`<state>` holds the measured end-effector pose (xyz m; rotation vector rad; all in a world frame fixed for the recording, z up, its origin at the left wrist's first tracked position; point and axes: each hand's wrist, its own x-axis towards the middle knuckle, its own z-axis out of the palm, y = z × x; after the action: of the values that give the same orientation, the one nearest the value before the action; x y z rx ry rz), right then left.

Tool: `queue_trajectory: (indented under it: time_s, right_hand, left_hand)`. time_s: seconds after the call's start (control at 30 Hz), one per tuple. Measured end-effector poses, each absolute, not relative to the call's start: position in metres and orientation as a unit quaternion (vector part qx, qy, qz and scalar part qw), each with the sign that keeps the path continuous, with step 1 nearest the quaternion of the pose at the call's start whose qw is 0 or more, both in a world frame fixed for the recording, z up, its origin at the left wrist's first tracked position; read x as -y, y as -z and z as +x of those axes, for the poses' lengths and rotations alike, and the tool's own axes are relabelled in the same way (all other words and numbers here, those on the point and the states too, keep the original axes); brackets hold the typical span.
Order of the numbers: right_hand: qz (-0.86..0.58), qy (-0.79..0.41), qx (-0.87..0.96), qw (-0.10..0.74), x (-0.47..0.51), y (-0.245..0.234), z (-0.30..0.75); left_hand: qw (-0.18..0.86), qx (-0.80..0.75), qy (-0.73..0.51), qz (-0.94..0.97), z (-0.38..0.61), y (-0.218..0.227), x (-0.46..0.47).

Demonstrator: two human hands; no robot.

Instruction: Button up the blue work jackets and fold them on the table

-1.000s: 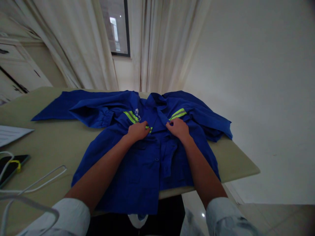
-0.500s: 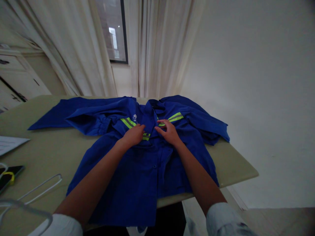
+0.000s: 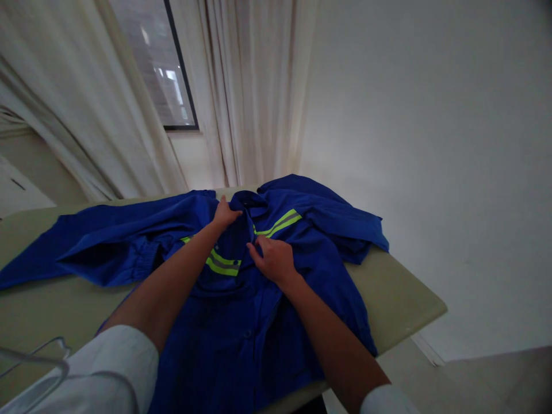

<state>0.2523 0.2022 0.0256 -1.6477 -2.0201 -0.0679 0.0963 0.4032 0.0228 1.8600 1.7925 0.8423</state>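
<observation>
A blue work jacket [image 3: 224, 322] with yellow-green and grey reflective strips lies spread, front up, its sleeves out to both sides. At the collar's left side is my left hand [image 3: 226, 214], its fingers closed on the fabric near the neck opening. Lower down, my right hand [image 3: 276, 260] has its thumb and fingers drawn together on the front edge, just below the right chest strip [image 3: 280, 223]. The fingertips of both hands are partly hidden. My left forearm covers part of the left chest strip [image 3: 224, 264].
The jacket rests on a greenish table [image 3: 401, 293] whose right corner juts out over the floor. A white wire hanger [image 3: 38, 359] is at the lower left, by my sleeve. Behind stand pale curtains [image 3: 259, 86], a window [image 3: 159, 69] and a white wall [image 3: 409, 144].
My left hand has moved from the left chest strip up to the collar. My right hand stays by the front edge, its fingers closer together. The view has shifted right.
</observation>
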Motion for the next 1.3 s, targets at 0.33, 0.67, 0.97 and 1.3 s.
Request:
queue_trajectory:
  time_s: [0.33, 0.67, 0.97, 1.3]
  right_hand:
    - [-0.665, -0.045, 0.625, 0.407, -0.206, -0.028, 0.264]
    - [-0.68, -0.1, 0.616, 0.385, -0.214, -0.011, 0.264]
    - [-0.66, -0.229, 0.667, 0.26, -0.215, -0.022, 0.268]
    - [-0.296, -0.665, 0.517, 0.451, -0.2, -0.012, 0.224]
  left_hand:
    - [0.142, -0.685, -0.365, 0.614, 0.086, -0.065, -0.471]
    - [0.093, -0.539, -0.204, 0.812, 0.094, -0.009, -0.435]
    - [0.037, -0.585, -0.066, 0.808, 0.076, -0.009, -0.393]
    - [0.078, -0.634, -0.099, 0.763, 0.062, -0.028, -0.401]
